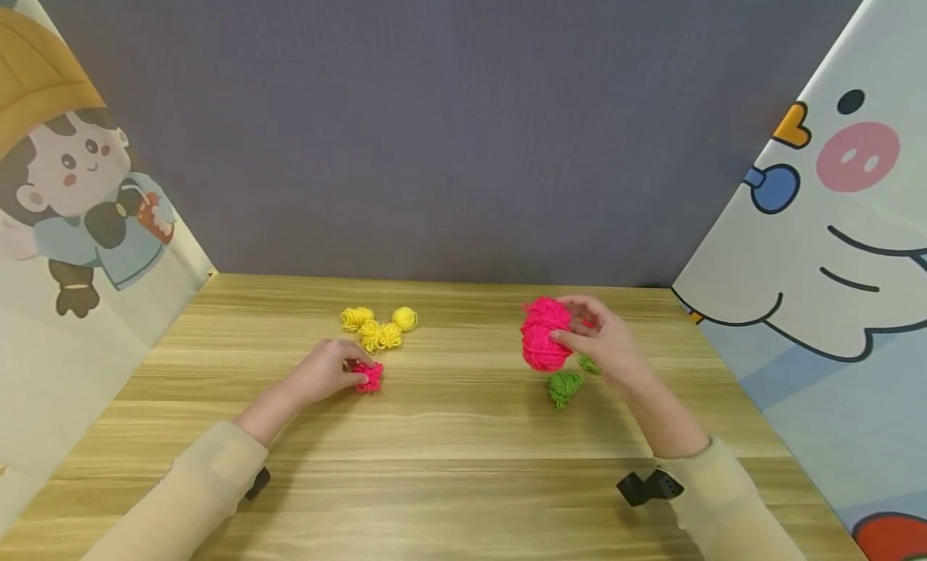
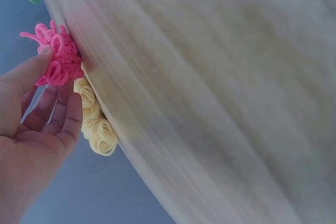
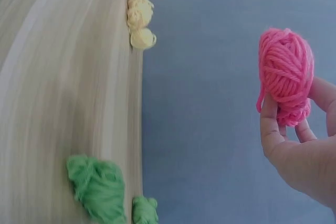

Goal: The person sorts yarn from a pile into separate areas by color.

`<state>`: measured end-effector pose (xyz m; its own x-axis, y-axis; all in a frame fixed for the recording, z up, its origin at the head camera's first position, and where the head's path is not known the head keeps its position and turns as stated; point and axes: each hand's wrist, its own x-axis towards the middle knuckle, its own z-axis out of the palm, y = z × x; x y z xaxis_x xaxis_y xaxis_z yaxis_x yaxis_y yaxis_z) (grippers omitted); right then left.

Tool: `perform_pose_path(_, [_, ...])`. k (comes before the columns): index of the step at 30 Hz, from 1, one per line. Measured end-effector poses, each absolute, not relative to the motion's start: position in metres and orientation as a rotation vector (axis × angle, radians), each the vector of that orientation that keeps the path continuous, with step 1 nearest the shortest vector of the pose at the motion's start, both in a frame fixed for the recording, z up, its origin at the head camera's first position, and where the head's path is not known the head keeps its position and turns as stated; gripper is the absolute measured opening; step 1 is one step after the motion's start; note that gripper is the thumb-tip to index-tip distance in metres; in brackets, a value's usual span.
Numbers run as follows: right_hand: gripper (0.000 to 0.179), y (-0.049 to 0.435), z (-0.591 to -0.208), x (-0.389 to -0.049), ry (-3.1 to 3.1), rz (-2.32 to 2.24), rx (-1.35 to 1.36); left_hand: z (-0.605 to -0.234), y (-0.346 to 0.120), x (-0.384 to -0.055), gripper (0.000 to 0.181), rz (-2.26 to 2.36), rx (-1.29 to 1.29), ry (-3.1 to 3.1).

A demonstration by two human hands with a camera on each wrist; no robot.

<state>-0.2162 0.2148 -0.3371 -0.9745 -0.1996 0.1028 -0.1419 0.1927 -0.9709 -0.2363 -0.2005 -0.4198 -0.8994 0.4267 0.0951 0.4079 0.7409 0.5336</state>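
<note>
My left hand (image 1: 327, 371) pinches a small, loopy pink yarn ball (image 1: 369, 377) low over the wooden tabletop. In the left wrist view, the thumb presses against this pink yarn (image 2: 62, 59). My right hand (image 1: 610, 345) grips a larger pink yarn bundle (image 1: 545, 336), held up above the table; it has a fat upper part and a smaller lower part in the right wrist view (image 3: 286, 66). Beneath that hand lies a green yarn ball (image 1: 564, 388). A second green ball (image 1: 590, 364) is partly hidden by the right hand.
Several yellow yarn balls (image 1: 381, 336) lie together just beyond the left hand. A small red-pink bit (image 1: 589, 324) shows behind the right hand. A grey panel (image 1: 449, 142) stands at the back of the table (image 1: 449, 497), with cartoon-printed panels at both sides.
</note>
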Motion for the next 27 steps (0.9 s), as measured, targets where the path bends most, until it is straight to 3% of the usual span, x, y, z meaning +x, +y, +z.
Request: perform_pose_path(27, [0.052, 0.139, -0.364, -0.216, 2.150, -2.014, -0.377, -0.419, -0.200, -0.237, 0.015, 0.863, 0.700, 2.911])
